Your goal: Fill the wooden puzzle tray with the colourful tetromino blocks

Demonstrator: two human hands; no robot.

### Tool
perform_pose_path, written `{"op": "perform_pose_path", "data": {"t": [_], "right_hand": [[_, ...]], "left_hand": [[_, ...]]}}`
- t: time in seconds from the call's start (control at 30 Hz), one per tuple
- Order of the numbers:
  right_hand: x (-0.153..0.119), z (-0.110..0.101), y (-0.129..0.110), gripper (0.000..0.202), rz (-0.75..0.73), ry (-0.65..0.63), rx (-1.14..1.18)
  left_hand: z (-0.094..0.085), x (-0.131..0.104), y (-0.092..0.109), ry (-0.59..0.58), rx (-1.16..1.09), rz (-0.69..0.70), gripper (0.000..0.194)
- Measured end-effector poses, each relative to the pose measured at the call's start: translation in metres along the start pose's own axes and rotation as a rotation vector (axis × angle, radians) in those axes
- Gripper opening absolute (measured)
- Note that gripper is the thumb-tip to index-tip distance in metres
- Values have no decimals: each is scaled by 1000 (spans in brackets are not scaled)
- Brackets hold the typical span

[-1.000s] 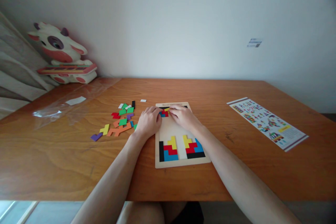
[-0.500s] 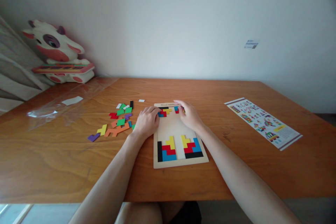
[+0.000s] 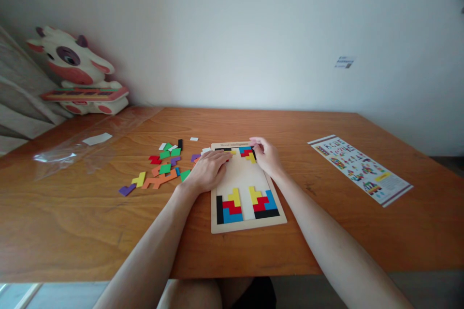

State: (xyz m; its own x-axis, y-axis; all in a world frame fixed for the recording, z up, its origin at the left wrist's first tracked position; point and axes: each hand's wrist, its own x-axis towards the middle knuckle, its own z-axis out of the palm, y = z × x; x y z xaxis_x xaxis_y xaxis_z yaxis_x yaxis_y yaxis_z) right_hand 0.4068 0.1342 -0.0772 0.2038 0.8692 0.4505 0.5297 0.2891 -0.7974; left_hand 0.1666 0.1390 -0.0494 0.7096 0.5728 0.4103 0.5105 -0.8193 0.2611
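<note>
A wooden puzzle board [image 3: 250,222] lies in front of me, with blocks in all four corners and a bare middle. My left hand [image 3: 209,170] rests flat over its upper left edge, fingers stretched across the blocks there and partly hiding them. My right hand [image 3: 267,157] is at the upper right corner, its fingers curled at the frame; whatever they grip is hidden. Beside it are a blue, a red and a yellow block [image 3: 250,158]. Near the lower edge sit a left group with a red block [image 3: 232,207] and a right group with a black block [image 3: 267,214].
Loose coloured pieces [image 3: 159,181] lie left of the board, some beside my left hand. A printed sheet [image 3: 362,169] is at the right. Clear plastic wrapping [image 3: 61,156] and a cow toy with a keyboard [image 3: 79,75] are at the back left.
My left hand has shifted right over the upper left blocks, uncovering loose pieces behind it. My right hand has moved slightly right, and the upper right blocks show more.
</note>
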Motion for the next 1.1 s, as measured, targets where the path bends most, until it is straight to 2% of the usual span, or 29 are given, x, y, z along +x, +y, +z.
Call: {"op": "perform_pose_path", "data": {"t": [0.3,0.4,0.5,0.6,0.73,0.9,1.1], "right_hand": [[1,-3,-3,23,21,51,-6],[-2,-5,-14,22,-112,-23,-120],[-6,-2,-28,25,-339,-170,-253],[-11,6,-39,33,-454,-295,-309],[-14,10,-45,29,-448,-360,-398],[-13,2,-48,15,-452,-360,-495],[-13,3,-47,15,-444,-344,-527]], "left_hand": [[-3,0,3,21,26,-78,36],[-3,1,5,12,10,-129,38],[-3,2,6,14,0,-181,42],[-2,2,6,25,-23,-216,44],[-2,2,6,26,-25,-225,43],[-2,2,7,27,-13,-214,39],[-1,2,7,22,-10,-218,38]]}}
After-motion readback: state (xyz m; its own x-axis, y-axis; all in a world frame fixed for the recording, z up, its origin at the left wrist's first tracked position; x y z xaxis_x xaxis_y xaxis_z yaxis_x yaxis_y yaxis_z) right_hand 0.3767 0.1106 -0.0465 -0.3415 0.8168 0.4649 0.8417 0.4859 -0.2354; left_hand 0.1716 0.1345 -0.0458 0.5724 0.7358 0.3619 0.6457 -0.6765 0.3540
